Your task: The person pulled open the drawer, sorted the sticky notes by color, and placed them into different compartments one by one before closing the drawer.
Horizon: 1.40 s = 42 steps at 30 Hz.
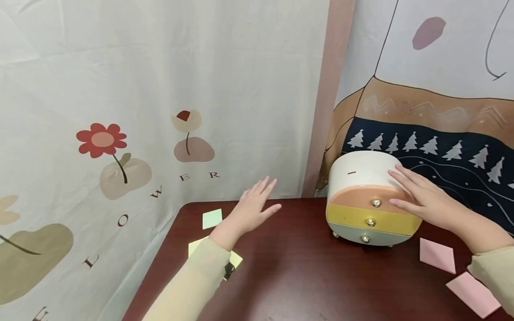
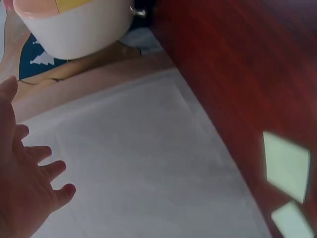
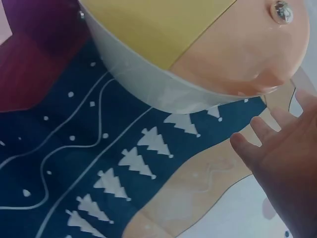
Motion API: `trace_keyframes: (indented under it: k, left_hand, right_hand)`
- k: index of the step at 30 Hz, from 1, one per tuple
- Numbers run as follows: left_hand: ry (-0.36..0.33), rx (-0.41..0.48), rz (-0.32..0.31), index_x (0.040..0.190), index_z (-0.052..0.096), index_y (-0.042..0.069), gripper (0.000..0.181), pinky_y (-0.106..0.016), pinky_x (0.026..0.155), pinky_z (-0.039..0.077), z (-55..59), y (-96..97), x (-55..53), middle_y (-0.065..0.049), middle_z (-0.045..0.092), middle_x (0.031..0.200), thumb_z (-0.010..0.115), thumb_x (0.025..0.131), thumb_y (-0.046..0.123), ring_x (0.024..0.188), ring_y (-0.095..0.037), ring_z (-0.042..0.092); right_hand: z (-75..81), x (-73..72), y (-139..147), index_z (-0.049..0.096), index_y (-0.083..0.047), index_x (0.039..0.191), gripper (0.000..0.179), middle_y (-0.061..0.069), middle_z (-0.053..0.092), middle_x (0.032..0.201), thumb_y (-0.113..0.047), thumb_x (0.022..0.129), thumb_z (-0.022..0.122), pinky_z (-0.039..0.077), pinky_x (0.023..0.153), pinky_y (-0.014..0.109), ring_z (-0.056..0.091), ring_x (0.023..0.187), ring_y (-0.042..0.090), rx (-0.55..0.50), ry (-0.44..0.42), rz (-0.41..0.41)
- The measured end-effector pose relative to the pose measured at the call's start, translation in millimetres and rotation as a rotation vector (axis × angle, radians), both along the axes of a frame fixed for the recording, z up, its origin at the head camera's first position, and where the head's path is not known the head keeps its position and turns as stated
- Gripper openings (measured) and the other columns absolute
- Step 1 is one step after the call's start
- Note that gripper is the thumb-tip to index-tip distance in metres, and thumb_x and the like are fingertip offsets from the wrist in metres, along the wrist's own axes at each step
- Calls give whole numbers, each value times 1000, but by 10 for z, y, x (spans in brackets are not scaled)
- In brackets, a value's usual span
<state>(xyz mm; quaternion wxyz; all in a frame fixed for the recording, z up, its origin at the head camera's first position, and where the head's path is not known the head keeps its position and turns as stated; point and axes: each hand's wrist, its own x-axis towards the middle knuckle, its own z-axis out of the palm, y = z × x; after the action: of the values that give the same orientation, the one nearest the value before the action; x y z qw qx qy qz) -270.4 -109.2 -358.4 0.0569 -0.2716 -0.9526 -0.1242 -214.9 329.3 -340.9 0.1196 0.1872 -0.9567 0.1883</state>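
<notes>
A small rounded drawer cabinet (image 1: 361, 171) with a white body stands at the back right of the table. Its front has an orange drawer (image 1: 357, 198), a yellow drawer (image 1: 349, 216) and a pale green drawer (image 1: 349, 232), each with a shiny round knob. My right hand (image 1: 433, 203) is spread beside the cabinet's right side, its fingertips overlapping the upper right edge in the head view. In the right wrist view, the fingers (image 3: 260, 131) extend close to the orange end. Over the table's left part, my left hand (image 1: 250, 206) hovers with fingers extended, holding nothing.
Under and near the left forearm lie a green sticky note (image 1: 212, 219) and yellow ones (image 1: 237, 260), with a small black item (image 1: 229, 270). Two pink notes (image 1: 437, 255) lie front right. Printed curtains (image 1: 257, 89) hang behind the dark red table (image 1: 297, 276).
</notes>
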Motion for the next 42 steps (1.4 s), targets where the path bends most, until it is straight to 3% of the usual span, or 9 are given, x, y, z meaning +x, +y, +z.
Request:
trace_keyframes:
  k: [8,15,27,30,33,35,38,40,42]
  left_hand:
    - [-63,239,-77,153,15,26,68,-56,112,23,-86,437,-85,0,17,158,45,96,50,144,-24,20]
    - [-117,357,-123,151,19,30,63,-50,112,28,-213,844,-92,1,22,157,47,97,46,143,-23,23]
    - [-205,570,-77,151,22,25,61,-44,112,29,-367,1471,-104,-3,22,157,50,98,35,143,-23,24]
    - [-204,606,-84,151,24,21,60,-42,113,29,-376,1568,-112,-4,22,157,50,98,33,143,-23,24]
    - [-211,638,-101,150,27,18,59,-41,113,29,-392,1645,-109,-8,22,156,51,98,29,143,-24,25]
    - [-222,653,-110,150,29,20,58,-40,113,29,-412,1692,-101,-9,22,156,52,98,27,143,-25,26]
    - [-206,643,-116,149,31,20,56,-38,112,30,-455,1761,-90,-11,26,155,53,97,25,141,-25,29]
    - [-183,634,-107,148,33,21,54,-36,112,31,-476,1794,-83,-10,29,153,52,98,24,140,-24,31]
    - [-160,630,-92,147,35,22,53,-35,111,32,-490,1811,-75,-9,33,152,52,98,24,139,-23,34]
  right_hand:
    - [-114,31,162,26,-13,150,74,20,12,156,-25,89,65,13,100,75,12,140,49,-183,-11,-36]
    - [-255,80,290,18,-16,152,74,22,8,157,-24,92,60,9,100,76,5,141,48,-264,-32,-82]
    - [-482,68,360,9,-13,153,77,30,9,153,-27,95,57,33,85,73,28,123,55,-341,-114,-146]
    - [-518,55,360,11,-13,153,75,32,15,150,-27,95,57,47,97,38,32,120,51,-356,-107,-147]
    - [-557,52,358,13,-12,153,73,32,18,149,-26,95,56,35,80,-1,33,118,49,-379,-93,-140]
    - [-585,54,356,15,-12,152,71,32,20,148,-26,95,56,26,73,-6,34,118,48,-390,-81,-140]
    - [-630,57,353,18,-13,152,69,30,23,147,-26,96,55,35,89,6,34,117,43,-391,-65,-152]
    - [-656,56,346,20,-15,152,67,29,25,147,-26,96,55,38,103,32,33,118,41,-398,-53,-157]
    - [-675,53,334,22,-16,152,65,28,27,147,-25,97,54,29,104,59,31,123,42,-414,-47,-155]
